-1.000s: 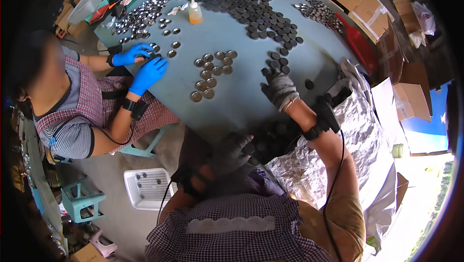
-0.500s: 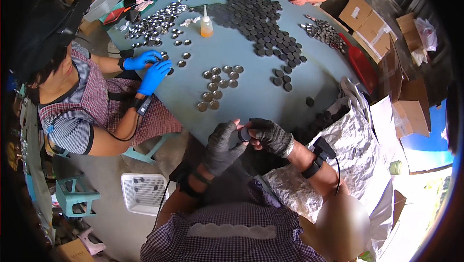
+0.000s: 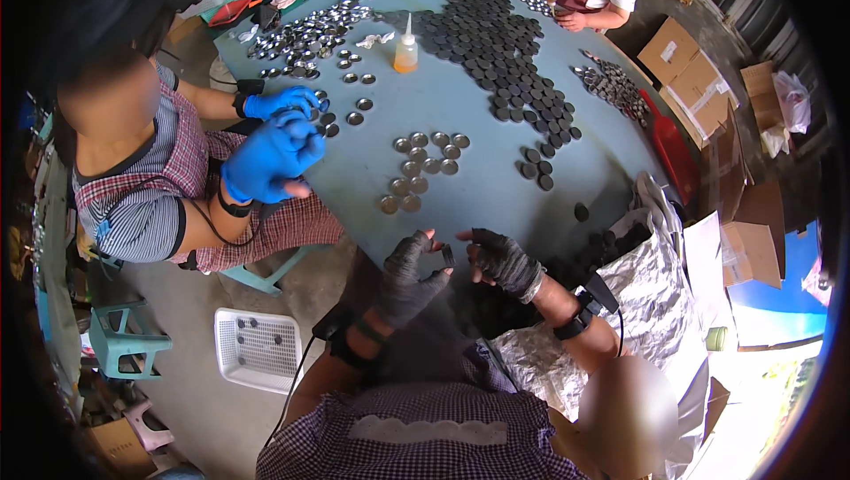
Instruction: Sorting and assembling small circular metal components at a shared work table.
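My left hand (image 3: 409, 278), in a dark grey fingerless glove, pinches a small black disc (image 3: 448, 256) between thumb and fingertips, its edge turned toward me. Just to the right is my right hand (image 3: 505, 265) in a matching glove, fingers bent and apart, touching nothing. Both are above the near edge of the table (image 3: 354, 183). Beyond them lies a loose group of shallow round metal cups (image 3: 416, 167). A lone black disc (image 3: 581, 212) sits to the right, near a silver bag (image 3: 611, 290) with more black discs (image 3: 611, 245) at its mouth.
A broad spread of black discs (image 3: 505, 55) covers the table's far middle. A squeeze bottle (image 3: 405, 53) stands left of it, near piled metal cups (image 3: 305, 42). At left sits a co-worker with blue gloves (image 3: 274, 157). A white basket (image 3: 258, 347) is on the floor.
My right hand has come off the black disc and moved right; the left keeps it. The co-worker's nearer blue-gloved hand has lifted off the table toward me. The whole view has shifted slightly.
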### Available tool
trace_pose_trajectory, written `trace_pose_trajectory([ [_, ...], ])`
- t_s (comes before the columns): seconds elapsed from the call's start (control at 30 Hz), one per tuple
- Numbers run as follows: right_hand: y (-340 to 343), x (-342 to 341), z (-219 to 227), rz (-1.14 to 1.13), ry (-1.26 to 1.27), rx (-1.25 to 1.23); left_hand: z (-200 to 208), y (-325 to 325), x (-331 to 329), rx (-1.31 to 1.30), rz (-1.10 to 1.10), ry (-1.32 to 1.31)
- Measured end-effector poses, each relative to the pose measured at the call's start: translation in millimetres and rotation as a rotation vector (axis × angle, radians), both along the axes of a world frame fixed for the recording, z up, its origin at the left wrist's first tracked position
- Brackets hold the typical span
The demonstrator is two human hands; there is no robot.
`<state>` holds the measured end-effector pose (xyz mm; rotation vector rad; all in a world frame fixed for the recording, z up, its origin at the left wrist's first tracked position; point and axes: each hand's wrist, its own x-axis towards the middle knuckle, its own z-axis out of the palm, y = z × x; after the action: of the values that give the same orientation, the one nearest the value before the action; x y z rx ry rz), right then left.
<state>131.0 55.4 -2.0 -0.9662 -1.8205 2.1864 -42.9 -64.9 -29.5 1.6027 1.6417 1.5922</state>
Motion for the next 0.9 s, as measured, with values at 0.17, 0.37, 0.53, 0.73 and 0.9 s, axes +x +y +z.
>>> trace_pose_trajectory([
  [0.17,7.8,-6.0,-29.1,-0.123,0.101,-0.165,-5.2,7.3,-5.7,-0.015,0.016,0.022],
  [0.37,22.6,-41.0,-31.4,0.139,0.169,0.604,-18.9,19.2,-12.9,-0.025,0.065,0.028],
  [0.53,90.7,-67.8,-90.9,-0.238,-0.030,0.797,-38.8,29.1,-18.1,-0.039,0.112,0.035],
  [0.73,121.3,-98.8,-62.0,-0.117,-0.387,1.229,-56.4,25.9,-18.6,-0.076,0.094,0.217],
  [0.9,120.2,-97.3,-68.6,-0.025,-0.537,1.278,-64.4,31.0,-20.5,0.029,0.101,0.158],
])
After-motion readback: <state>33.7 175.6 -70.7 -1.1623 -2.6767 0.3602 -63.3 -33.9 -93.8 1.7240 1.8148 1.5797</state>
